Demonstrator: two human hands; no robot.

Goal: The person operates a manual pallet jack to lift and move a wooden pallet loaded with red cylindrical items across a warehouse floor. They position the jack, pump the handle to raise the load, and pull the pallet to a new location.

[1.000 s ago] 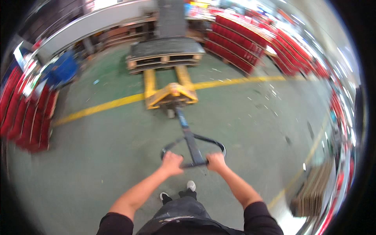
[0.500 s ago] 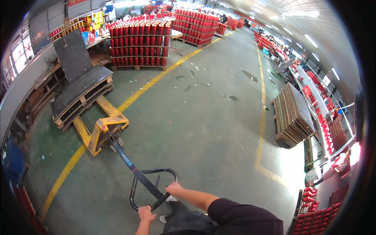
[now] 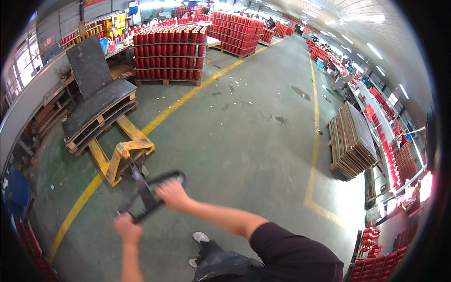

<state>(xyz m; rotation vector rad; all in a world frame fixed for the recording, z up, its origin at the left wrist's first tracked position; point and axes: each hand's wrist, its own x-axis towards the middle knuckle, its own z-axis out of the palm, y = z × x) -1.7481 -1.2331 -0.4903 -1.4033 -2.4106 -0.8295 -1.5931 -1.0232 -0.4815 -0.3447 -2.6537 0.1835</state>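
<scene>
1. Black metal forms the loop handle (image 3: 150, 200) that both hands grasp: the right hand (image 3: 172, 193) is curled around the right end of its bar, the left hand (image 3: 128, 229) around the left; blur hides the fingers' detail.
2. Gripping near opposite ends probably gives even leverage over the lever.
3. From a dark short sleeve (image 3: 296, 254), the right arm (image 3: 225, 216) reaches leftward across the body, elbow only slightly bent; the left forearm (image 3: 131, 263) rises almost straight from below.
4. Beyond the handle, the yellow steel pallet truck (image 3: 123, 150) stands toward the left edge of the green floor (image 3: 235, 155), across a yellow painted line (image 3: 80, 204).
5. Its forks (image 3: 134, 128) run under the near edge of the dark-topped wooden pallets (image 3: 101, 108), presumably to bear them; whether they are lifted, I cannot tell.
6. Farther off, thin boards separate tiers of red cylinders (image 3: 168, 56), perhaps spreading the weight. Brown flat boards (image 3: 352, 138) are stacked near the floor's right edge, outside another yellow line (image 3: 315, 113), which likely marks a lane.
</scene>
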